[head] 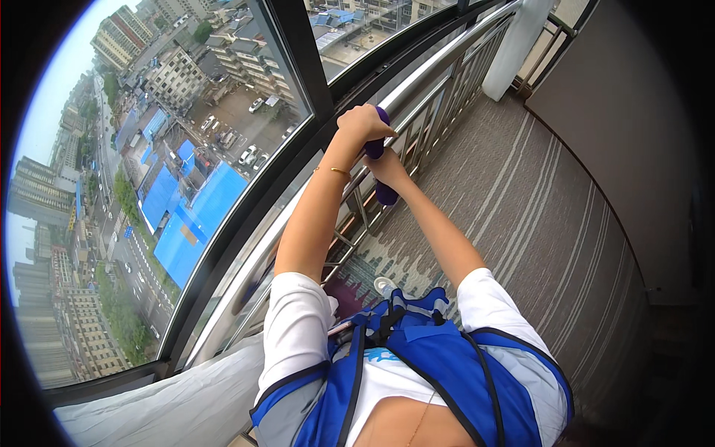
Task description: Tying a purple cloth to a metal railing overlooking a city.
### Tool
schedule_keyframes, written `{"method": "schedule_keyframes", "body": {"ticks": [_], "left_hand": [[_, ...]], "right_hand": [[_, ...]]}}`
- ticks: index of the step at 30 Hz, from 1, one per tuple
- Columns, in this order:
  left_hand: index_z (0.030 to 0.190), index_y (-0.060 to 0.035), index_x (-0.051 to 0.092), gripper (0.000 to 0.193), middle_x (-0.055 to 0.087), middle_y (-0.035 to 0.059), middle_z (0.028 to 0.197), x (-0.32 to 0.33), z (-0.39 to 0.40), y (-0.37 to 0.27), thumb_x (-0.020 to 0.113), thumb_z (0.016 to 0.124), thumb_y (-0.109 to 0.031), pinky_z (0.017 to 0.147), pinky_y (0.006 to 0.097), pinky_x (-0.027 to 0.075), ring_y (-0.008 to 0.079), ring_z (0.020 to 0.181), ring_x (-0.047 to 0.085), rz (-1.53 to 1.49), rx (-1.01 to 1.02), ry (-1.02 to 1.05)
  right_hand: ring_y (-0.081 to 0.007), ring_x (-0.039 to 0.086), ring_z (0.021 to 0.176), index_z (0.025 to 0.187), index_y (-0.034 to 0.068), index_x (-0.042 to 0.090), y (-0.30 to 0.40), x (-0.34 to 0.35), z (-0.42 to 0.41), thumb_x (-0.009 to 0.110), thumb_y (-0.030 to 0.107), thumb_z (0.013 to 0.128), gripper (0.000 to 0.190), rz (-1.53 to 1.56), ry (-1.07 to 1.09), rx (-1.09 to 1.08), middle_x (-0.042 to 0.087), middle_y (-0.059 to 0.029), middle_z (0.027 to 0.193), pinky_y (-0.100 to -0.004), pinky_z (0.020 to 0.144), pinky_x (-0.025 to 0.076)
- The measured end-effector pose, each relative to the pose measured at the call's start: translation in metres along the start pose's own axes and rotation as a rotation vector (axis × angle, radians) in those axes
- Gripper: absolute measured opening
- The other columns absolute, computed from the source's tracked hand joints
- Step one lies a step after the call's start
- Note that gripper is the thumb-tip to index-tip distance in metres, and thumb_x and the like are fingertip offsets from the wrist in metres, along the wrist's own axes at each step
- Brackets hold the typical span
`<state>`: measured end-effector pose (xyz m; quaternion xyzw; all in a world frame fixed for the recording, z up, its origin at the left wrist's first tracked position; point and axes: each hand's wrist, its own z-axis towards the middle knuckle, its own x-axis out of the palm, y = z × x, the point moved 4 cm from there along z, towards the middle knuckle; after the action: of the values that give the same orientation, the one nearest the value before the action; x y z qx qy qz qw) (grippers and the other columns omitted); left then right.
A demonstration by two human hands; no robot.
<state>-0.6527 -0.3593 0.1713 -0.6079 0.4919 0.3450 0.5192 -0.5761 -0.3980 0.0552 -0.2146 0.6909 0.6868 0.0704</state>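
Both my arms reach forward to the metal railing beside the window. My left hand is closed over a purple cloth-like item, near its upper end. Just below and to the right, my right hand grips the same item farther down, close to the railing bars. Purple shows above, between and below the hands. It cannot be told whether it is one piece or two. The fingers of my right hand are mostly hidden. A gold-coloured bracelet is on my left wrist.
A large window with a dark frame runs along the left, with buildings and a road far below. White curtains hang at the top right and lower left. Patterned carpet lies beneath, and a brown-grey wall stands at right.
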Motion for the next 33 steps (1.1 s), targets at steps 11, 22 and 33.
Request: {"method": "schedule_keyframes", "body": {"ticks": [11,22,33], "left_hand": [[0.092,0.0006,0.053,0.067,0.062,0.0195,0.082,0.002,-0.183,0.122,0.066,0.057,-0.055,0.068,0.0385,0.049,0.0329,0.079,0.061,0.072,-0.001,-0.082],[0.090,-0.0044,0.052,0.060,0.061,0.0169,0.077,0.005,-0.427,0.282,0.069,0.054,-0.050,0.065,0.0381,0.048,0.0324,0.073,0.060,0.082,-0.230,-0.078],[0.089,-0.0064,0.055,0.056,0.061,0.0130,0.082,0.007,-0.525,0.330,0.074,0.054,-0.046,0.066,0.0340,0.047,0.0287,0.075,0.059,0.054,-0.347,-0.261]], "right_hand": [[-0.0225,0.058,0.059,0.070,0.001,0.055,0.049,0.172,-0.129,0.057,0.017,0.073,0.017,0.179,0.124,-0.095,0.058,-0.0099,0.060,-0.0342,0.053,0.044],[-0.0239,0.059,0.085,0.098,-0.006,0.049,0.149,0.378,-0.310,0.061,0.010,0.073,0.032,0.470,0.560,-0.075,0.058,-0.0159,0.089,-0.0341,0.069,0.046],[-0.0199,0.060,0.061,0.090,0.002,0.055,0.174,0.427,-0.354,0.058,0.016,0.073,0.022,0.355,1.108,-0.102,0.060,-0.0085,0.070,-0.0320,0.052,0.048]]}}
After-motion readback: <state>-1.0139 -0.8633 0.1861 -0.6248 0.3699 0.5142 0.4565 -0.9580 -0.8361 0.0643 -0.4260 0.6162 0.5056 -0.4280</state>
